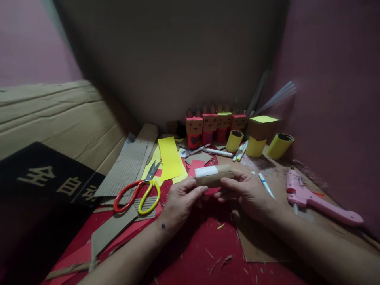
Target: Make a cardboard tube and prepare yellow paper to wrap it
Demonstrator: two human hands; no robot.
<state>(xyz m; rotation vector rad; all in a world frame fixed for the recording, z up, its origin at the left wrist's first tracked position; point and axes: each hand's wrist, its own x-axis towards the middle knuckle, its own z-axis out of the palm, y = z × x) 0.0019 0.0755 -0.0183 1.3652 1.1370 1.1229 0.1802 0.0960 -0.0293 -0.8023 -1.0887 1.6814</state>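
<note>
Between my two hands is a folded piece of brown cardboard [214, 180] with a white patch on its upper left side. The fingers of my left hand [185, 194] pinch its left end. My right hand [242, 190] grips the right end, thumb on the near face and fingers underneath. The piece is held above the red table surface [190, 245]. To the left of my left hand lie scissors [145, 190] with one red and one yellow handle, blades apart. A yellow paper strip [170, 158] and a red paper piece [196, 164] lie just beyond my hands.
Several cardboard figures with drawn faces [194, 128] stand at the back. Right of them are a yellow tube with a box on top [257, 146] and loose yellow tubes [280, 146]. A pink glue gun [314, 200] lies right; corrugated cardboard [124, 166] lies left. Markers [219, 152] are scattered.
</note>
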